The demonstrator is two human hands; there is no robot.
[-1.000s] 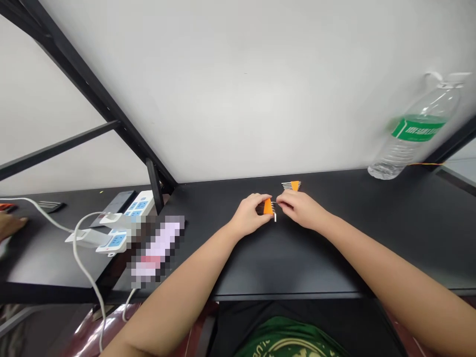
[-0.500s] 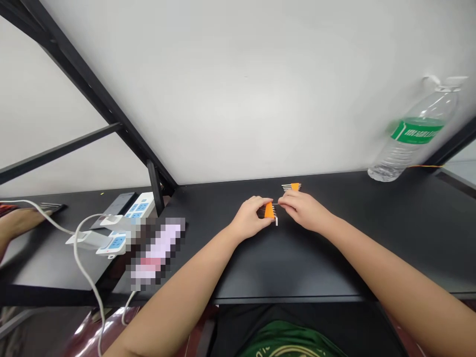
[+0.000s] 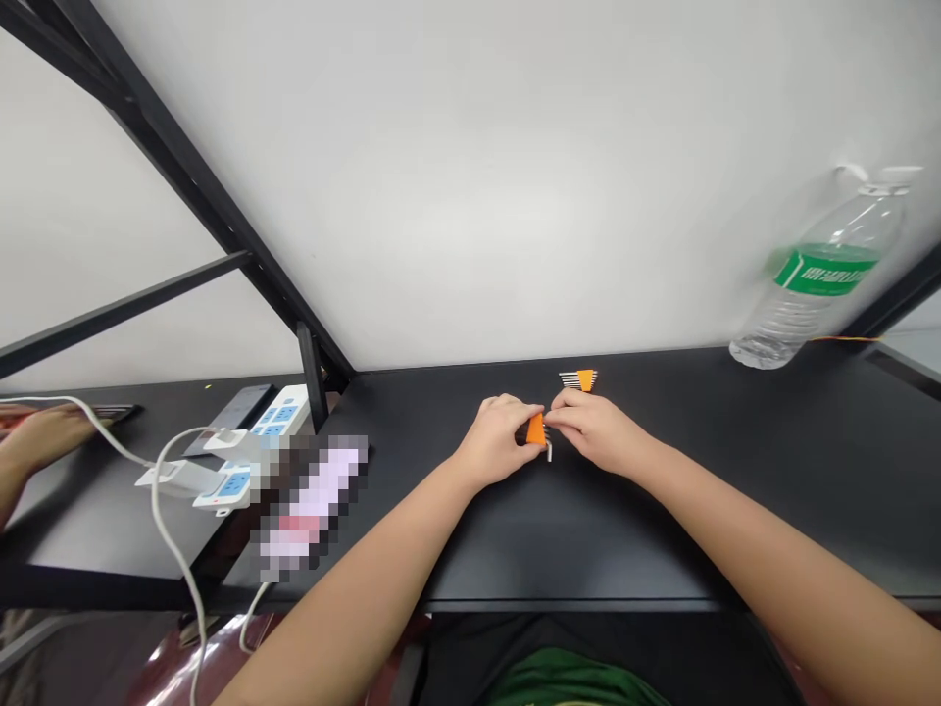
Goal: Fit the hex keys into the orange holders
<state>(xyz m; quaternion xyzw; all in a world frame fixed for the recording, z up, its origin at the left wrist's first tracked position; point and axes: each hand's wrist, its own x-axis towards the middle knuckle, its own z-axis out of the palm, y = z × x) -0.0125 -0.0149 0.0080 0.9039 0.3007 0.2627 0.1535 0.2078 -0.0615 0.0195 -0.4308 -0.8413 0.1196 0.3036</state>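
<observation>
My left hand (image 3: 502, 441) grips an orange hex key holder (image 3: 536, 429) between thumb and fingers, low over the black desk. Short bent metal ends of several hex keys stick out on its right side, the longest pointing down near the thumb. My right hand (image 3: 594, 428) is closed in a pinch at the holder's upper right corner, its fingertips almost against my left fingers. The thin hex key in that pinch is mostly hidden by the fingers. Just behind my right hand, a second orange holder (image 3: 586, 379) with several hex keys lies on the desk.
A tall plastic bottle (image 3: 823, 270) stands at the back right by the wall. On the left are a blurred-out phone (image 3: 316, 500), a white power strip (image 3: 283, 417) with cables and a black frame post (image 3: 313, 368). Another person's hand (image 3: 51, 436) rests at far left.
My right hand has moved left toward the orange holder. The thin hex key seen between the hands before is now nearly covered. The view has tilted slightly.
</observation>
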